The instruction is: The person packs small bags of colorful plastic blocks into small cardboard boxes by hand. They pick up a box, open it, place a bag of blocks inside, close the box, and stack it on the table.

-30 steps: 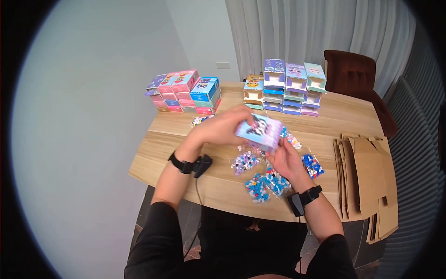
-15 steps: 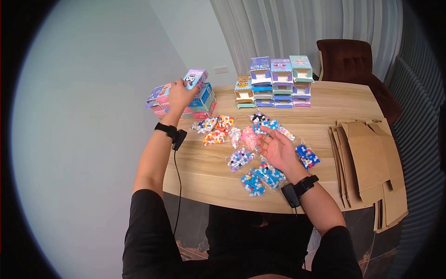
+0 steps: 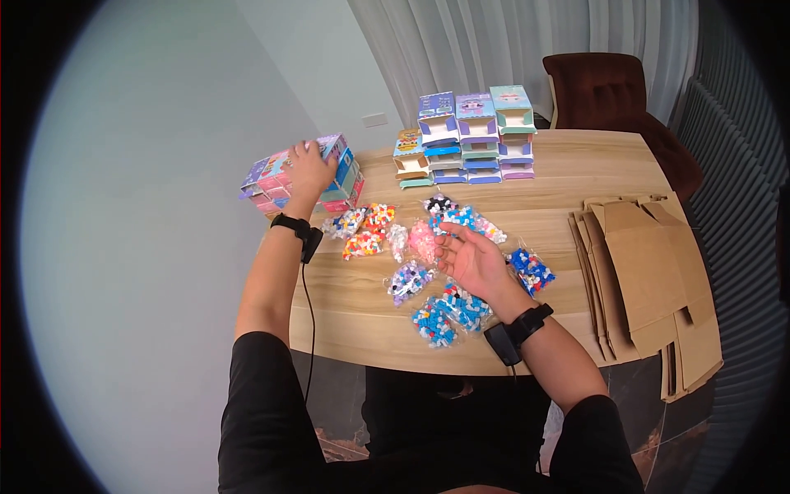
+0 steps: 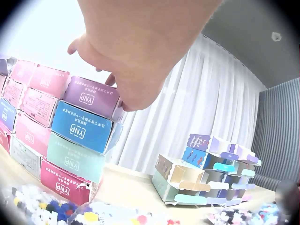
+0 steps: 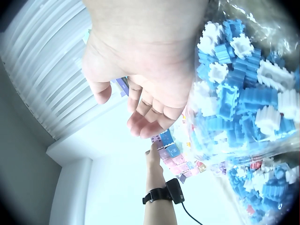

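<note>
My left hand (image 3: 310, 171) rests over the right end of the left stack of closed boxes, touching a purple box (image 3: 332, 145) on top. In the left wrist view, part of the hand (image 4: 126, 70) lies against the right side of this purple box (image 4: 89, 97), while a finger sticks out above the pink boxes. Under it sits a blue box (image 4: 79, 125). My right hand (image 3: 477, 262) hovers palm up over the bags of small bricks, empty, its fingers loosely bent. In the right wrist view, that hand (image 5: 145, 79) is beside a bag of blue and white bricks (image 5: 239, 98).
Several opened boxes (image 3: 457, 130) are stacked at the back middle. Flattened brown cardboard (image 3: 650, 272) lies at the table's right edge. Bags of coloured bricks (image 3: 362, 244) are spread over the middle of the wooden table (image 3: 362, 321). A brown chair (image 3: 601, 95) stands behind.
My left hand has carried the purple box from the middle to the left stack, where it now sits lower and level on top. My right hand has let go of it and stays over the bags.
</note>
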A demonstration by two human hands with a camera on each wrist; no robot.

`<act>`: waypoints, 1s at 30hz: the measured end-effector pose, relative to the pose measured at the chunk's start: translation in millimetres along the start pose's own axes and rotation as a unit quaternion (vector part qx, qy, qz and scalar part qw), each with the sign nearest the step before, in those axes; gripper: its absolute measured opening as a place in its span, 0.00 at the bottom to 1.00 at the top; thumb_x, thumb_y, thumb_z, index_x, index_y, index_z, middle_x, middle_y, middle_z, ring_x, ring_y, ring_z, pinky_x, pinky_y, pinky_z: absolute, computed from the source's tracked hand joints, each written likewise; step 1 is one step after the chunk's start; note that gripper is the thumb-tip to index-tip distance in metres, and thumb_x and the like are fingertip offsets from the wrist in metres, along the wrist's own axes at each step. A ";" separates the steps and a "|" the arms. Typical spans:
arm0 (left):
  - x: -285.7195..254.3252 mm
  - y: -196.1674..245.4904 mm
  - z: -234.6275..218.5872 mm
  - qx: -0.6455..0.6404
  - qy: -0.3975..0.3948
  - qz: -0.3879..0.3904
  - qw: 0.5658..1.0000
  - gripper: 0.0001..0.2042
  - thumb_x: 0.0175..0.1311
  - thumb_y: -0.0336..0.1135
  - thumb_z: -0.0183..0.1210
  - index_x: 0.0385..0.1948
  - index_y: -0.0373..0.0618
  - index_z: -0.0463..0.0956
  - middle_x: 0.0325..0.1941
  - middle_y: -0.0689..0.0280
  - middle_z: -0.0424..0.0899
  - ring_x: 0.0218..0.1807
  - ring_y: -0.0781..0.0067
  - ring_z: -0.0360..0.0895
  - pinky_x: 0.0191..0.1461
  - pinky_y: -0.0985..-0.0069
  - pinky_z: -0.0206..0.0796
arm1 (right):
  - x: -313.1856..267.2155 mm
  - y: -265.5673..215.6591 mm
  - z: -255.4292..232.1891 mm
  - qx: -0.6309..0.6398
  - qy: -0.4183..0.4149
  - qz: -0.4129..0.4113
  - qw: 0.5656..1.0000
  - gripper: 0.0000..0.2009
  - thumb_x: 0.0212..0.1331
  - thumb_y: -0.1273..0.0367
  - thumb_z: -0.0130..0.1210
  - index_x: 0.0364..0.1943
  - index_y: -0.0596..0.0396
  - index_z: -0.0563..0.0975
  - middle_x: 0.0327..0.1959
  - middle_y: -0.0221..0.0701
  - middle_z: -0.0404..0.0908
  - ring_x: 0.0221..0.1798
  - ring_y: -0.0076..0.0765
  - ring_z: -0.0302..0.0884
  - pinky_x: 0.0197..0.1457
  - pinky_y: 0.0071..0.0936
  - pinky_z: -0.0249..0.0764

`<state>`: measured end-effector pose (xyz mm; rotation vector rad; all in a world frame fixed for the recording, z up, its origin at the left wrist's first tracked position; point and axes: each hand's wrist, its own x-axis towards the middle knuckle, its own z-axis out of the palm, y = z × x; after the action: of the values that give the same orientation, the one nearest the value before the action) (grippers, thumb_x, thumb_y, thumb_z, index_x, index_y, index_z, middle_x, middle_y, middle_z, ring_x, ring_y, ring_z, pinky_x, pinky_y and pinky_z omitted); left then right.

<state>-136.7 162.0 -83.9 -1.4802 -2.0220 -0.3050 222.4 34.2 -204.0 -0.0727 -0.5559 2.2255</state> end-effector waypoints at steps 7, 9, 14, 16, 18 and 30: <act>-9.2 1.6 -4.1 -0.042 -0.073 0.063 0.994 0.32 0.55 0.49 0.63 0.63 0.57 0.64 0.66 0.58 0.69 0.69 0.51 0.62 0.66 0.35 0.53 | 0.2 -0.9 0.5 0.001 0.004 0.002 1.000 0.20 0.68 0.58 0.46 0.58 0.52 0.71 0.48 0.33 0.78 0.50 0.34 0.74 0.56 0.36 0.70; -9.4 2.7 -10.2 -0.042 -0.101 0.055 0.992 0.32 0.55 0.49 0.64 0.64 0.57 0.63 0.66 0.59 0.69 0.68 0.51 0.64 0.66 0.35 0.53 | 1.1 0.2 0.0 0.001 0.002 0.003 1.000 0.20 0.68 0.58 0.47 0.58 0.52 0.71 0.48 0.34 0.78 0.50 0.34 0.74 0.56 0.36 0.70; -11.0 3.4 -9.9 -0.047 -0.088 0.054 0.994 0.32 0.55 0.49 0.63 0.63 0.56 0.64 0.65 0.59 0.70 0.66 0.52 0.66 0.64 0.34 0.54 | -0.3 -0.8 1.5 0.003 0.000 0.001 1.000 0.20 0.67 0.57 0.47 0.58 0.52 0.71 0.49 0.35 0.77 0.51 0.35 0.74 0.56 0.35 0.69; -14.1 5.9 -9.2 -0.045 -0.033 0.071 0.996 0.30 0.55 0.47 0.63 0.61 0.54 0.66 0.64 0.58 0.71 0.66 0.52 0.67 0.64 0.35 0.55 | -0.2 -0.8 1.0 0.001 0.005 0.001 1.000 0.20 0.67 0.57 0.48 0.58 0.52 0.72 0.49 0.35 0.77 0.51 0.34 0.74 0.56 0.35 0.69; -19.6 12.5 -10.9 -0.026 0.064 0.102 0.992 0.28 0.56 0.45 0.62 0.59 0.50 0.69 0.63 0.57 0.72 0.65 0.51 0.67 0.64 0.40 0.58 | 0.4 -0.1 1.5 0.002 0.010 0.000 1.000 0.20 0.67 0.57 0.48 0.58 0.53 0.71 0.49 0.35 0.77 0.50 0.34 0.74 0.55 0.35 0.70; -40.4 103.1 31.3 -0.373 -0.137 0.122 0.909 0.31 0.60 0.44 0.59 0.65 0.43 0.62 0.57 0.42 0.75 0.60 0.41 0.72 0.64 0.58 0.64 | 1.6 -0.5 -2.5 0.004 0.017 0.006 1.000 0.19 0.67 0.56 0.49 0.53 0.53 0.73 0.47 0.33 0.78 0.49 0.34 0.74 0.54 0.34 0.69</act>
<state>-44.4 182.4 -149.4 -2.3285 -1.9919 -0.8791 222.2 36.7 -205.8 -0.1104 -0.5297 2.2340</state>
